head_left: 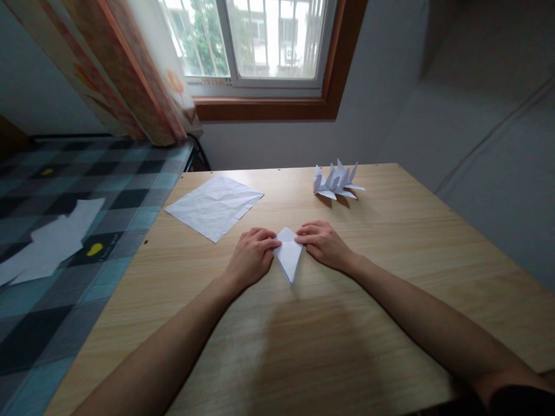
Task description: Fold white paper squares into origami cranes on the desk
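A small sheet of white paper (289, 257), folded into a kite shape, lies on the wooden table with its long point toward me. My left hand (255, 254) pinches its left corner between thumb and fingers. At the opposite corner, my right hand (323, 244) grips the paper the same way, fingers closed. A crease runs across the kite between the two hands. Beyond my left hand lies a creased square of white paper (214, 205), spread flat. Several folded paper cranes (338, 182) stand grouped at the back right, past my right hand.
The wooden table (416, 242) has its far edge near the wall below a window (277, 40). To the left is a checked cloth surface (39, 341) with white paper pieces (56, 242) on it. A curtain (130, 69) hangs at the upper left.
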Tool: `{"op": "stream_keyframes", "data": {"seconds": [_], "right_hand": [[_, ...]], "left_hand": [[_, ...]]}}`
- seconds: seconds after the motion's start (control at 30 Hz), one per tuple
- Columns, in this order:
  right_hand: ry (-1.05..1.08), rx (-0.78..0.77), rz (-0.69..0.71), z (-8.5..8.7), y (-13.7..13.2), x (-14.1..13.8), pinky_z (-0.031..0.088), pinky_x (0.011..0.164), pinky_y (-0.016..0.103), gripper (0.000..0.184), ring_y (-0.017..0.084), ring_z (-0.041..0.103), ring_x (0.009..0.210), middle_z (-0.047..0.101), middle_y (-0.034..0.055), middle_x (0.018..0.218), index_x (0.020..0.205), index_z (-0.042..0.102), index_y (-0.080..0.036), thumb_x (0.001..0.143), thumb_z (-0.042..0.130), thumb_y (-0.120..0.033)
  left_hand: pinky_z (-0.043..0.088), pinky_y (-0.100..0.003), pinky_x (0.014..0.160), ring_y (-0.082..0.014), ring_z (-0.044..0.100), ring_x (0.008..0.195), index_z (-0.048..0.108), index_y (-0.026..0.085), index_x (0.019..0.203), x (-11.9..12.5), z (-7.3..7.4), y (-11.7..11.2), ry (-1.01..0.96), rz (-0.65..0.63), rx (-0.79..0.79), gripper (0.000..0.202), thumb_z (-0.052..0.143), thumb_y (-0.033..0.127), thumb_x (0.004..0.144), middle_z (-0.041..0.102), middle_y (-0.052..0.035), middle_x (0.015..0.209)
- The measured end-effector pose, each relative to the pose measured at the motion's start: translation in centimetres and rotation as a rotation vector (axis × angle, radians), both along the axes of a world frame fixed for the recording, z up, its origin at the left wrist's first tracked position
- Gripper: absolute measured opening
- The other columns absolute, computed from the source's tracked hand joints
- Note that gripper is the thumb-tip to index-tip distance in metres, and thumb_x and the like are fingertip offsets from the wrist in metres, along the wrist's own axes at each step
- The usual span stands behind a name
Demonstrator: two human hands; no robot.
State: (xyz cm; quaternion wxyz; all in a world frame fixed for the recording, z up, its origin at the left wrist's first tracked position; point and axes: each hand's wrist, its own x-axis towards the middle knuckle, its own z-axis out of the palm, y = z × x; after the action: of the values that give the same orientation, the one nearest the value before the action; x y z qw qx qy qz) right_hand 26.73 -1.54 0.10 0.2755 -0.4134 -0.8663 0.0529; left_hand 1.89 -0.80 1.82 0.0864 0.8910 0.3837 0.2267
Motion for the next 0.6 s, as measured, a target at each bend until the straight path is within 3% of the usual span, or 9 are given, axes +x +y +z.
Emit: {"op": "stream_keyframes", "data": {"seconds": [0.1,0.2,0.33,0.47,0.6], "right_hand": [[0.000,0.002,0.007,0.2,-0.3,-0.2,0.043,0.101,0.044,0.027,0.024,0.061,0.112,0.075,0.0048,0.110,0.100,0.077,-0.023,0.084,0.058,-0.011],[-0.045,0.007,0.004,0.7,-0.8,-0.5,0.043,0.102,0.046,0.024,0.026,0.060,0.115,0.073,0.0086,0.115,0.107,0.075,-0.019,0.089,0.060,-0.026],[-0.204,-0.021,0.012,1.0,-1.7,-1.2,0.037,0.111,0.050,0.052,0.032,0.050,0.131,0.058,0.0163,0.141,0.134,0.058,-0.012,0.093,0.057,-0.044],[-0.313,-0.074,0.028,0.8,-2.5,-1.9,0.027,0.118,0.053,0.065,0.033,0.036,0.144,0.039,0.0220,0.154,0.147,0.040,-0.005,0.096,0.049,-0.045],[-0.325,-0.077,0.128,0.9,-3.0,-2.4,0.028,0.120,0.050,0.063,0.031,0.032,0.147,0.037,0.0241,0.155,0.148,0.038,-0.003,0.097,0.045,-0.040]], "left_hand": [[0.044,-0.048,0.098,-0.0257,0.058,0.111,0.075,0.023,0.099,0.1,0.3,-0.3,0.028,0.005,0.014,0.027,0.050,0.021,0.089,0.072,-0.0053,0.111],[0.043,-0.050,0.099,-0.0294,0.057,0.114,0.074,0.022,0.100,0.3,0.8,-0.8,0.070,-0.012,0.050,0.027,0.059,0.041,0.088,0.071,-0.0075,0.112],[0.040,-0.053,0.101,-0.0341,0.054,0.121,0.073,0.022,0.103,0.4,1.2,-1.1,0.144,-0.044,0.098,0.037,0.064,0.052,0.084,0.069,-0.0097,0.120],[0.036,-0.051,0.105,-0.0341,0.055,0.123,0.072,0.020,0.106,0.4,1.1,-1.2,0.188,-0.078,0.129,0.045,0.060,0.058,0.085,0.069,-0.0097,0.121],[0.035,-0.050,0.106,-0.0347,0.054,0.124,0.068,0.019,0.116,0.5,1.2,-1.3,0.206,-0.085,0.144,0.060,0.064,0.066,0.079,0.068,-0.0100,0.125]]}}
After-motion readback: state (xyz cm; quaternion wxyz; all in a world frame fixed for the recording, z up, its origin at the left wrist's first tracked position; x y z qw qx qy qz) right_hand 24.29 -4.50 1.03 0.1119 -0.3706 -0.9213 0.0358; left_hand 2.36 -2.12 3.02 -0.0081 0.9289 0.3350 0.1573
